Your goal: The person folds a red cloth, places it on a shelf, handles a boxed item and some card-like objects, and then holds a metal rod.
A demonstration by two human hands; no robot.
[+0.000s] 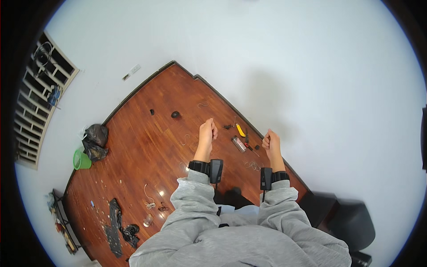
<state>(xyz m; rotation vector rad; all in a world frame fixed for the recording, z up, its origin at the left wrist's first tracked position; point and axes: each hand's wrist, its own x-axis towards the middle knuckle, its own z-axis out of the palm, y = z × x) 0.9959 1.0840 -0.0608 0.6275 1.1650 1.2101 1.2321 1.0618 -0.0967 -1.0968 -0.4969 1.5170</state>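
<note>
My left hand is held up before me over the wooden floor, its fingers curled into a fist. Level with it on the other side, my right hand is also a fist, in front of the wall's foot. Nothing shows in either hand, though the palms are hidden. Between them on the floor lie a yellow utility knife, a clear container with a label, a screwdriver with a red and black handle, and a dark tool. A pale cable lies loosely coiled closer to me.
A dark round object lies left of my hands. By the left wall are a green bin and black garbage bags. Black plastic and debris lie lower left. A black chair stands lower right, against the white wall.
</note>
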